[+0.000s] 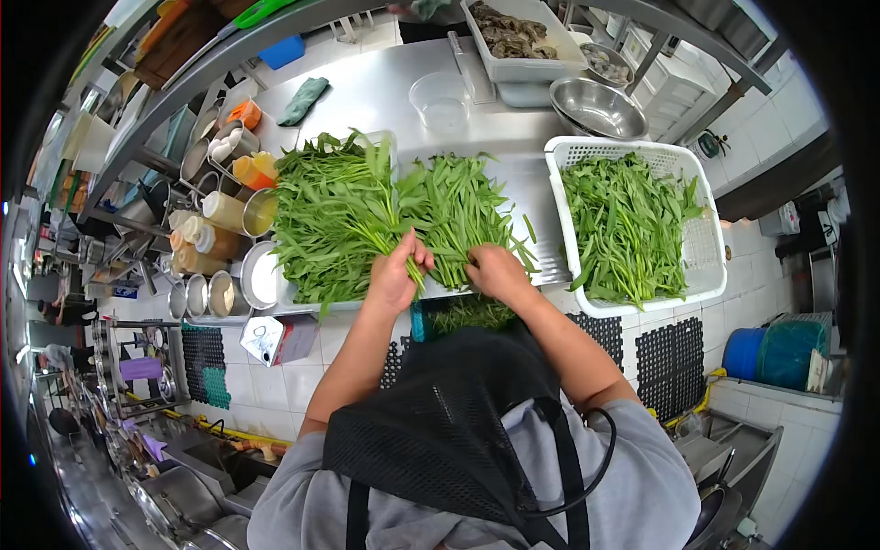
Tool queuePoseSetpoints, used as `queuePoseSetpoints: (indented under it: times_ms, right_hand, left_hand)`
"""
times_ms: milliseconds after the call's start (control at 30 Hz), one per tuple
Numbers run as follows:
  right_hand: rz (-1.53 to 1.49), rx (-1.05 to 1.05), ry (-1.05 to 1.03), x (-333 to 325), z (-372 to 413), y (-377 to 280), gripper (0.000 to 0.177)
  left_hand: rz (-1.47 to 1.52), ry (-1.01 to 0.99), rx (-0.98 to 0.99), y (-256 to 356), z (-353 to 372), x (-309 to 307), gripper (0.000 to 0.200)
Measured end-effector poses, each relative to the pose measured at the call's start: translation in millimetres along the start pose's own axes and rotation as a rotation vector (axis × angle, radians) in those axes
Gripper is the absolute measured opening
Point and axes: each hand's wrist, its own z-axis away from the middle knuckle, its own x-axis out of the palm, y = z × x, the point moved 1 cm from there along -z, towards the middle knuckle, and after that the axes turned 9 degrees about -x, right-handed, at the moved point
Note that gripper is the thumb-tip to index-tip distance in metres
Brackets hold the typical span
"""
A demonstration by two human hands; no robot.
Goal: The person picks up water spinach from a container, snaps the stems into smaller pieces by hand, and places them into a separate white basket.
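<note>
My left hand (396, 271) is closed around the stems of a bunch of water spinach (371, 206), whose leaves fan out over the large heap on the left. At the front edge of the middle pile of water spinach (454, 206), my right hand (498, 273) has its fingers curled in on stems; the fingertips are partly hidden. A white perforated basket (712, 252) to the right holds more water spinach (628, 225). Below my hands, a bin (419, 323) with green trimmings shows in part at the counter's front edge.
Squeeze bottles (215, 240) and metal pots crowd the left side. On the steel counter (367, 78) lie a green cloth (303, 101), a clear tub (438, 103) and a cleaver (471, 69). A steel bowl (599, 108) and a shrimp container (527, 69) stand at the back right.
</note>
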Motion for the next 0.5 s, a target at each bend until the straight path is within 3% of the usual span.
queuePoseSetpoints:
  times_ms: [100, 167, 200, 267, 433, 500]
  right_hand:
    - [-0.332, 0.027, 0.153, -13, -4, 0, 0.017]
    - [-0.908, 0.296, 0.179, -15, -8, 7, 0.017]
    - [-0.907, 0.296, 0.176, -17, -7, 9, 0.017]
    - [-1.199, 0.297, 0.218, -32, -3, -2, 0.018]
    - [-1.315, 0.183, 0.117, -21, 8, -20, 0.024]
    - [-1.206, 0.103, -0.007, -13, 11, -20, 0.019]
  left_hand:
    - [-0.065, 0.058, 0.031, -10, 2, -3, 0.032]
    - [-0.095, 0.053, 0.055, -13, 3, -3, 0.028]
    - [-0.109, 0.093, 0.069, -17, 2, -1, 0.025]
    - [-0.111, 0.148, 0.041, -20, 3, 8, 0.021]
    - [-0.177, 0.123, 0.053, -33, -11, 19, 0.019]
    - [-0.263, 0.097, 0.068, -36, -17, 19, 0.022]
